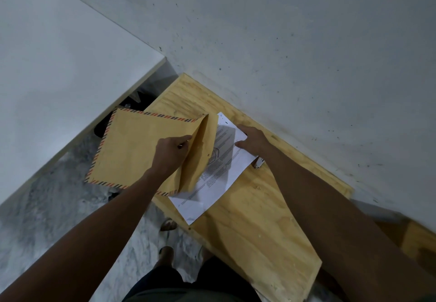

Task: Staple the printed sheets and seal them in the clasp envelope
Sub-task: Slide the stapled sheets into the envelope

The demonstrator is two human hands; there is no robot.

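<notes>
over plywood shelf point(254, 219), left hand point(168, 154) grips envelope point(132, 150), right hand point(253, 140) on sheets point(219, 179)

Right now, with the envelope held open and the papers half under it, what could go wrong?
The envelope hangs partly past the wooden board's edge, held only by the left hand; it could sag or slip. The printed sheets lie skewed to the mouth, so a corner might catch and crease going in. The right hand and forearm are close to the stapler, which could get nudged.
</notes>
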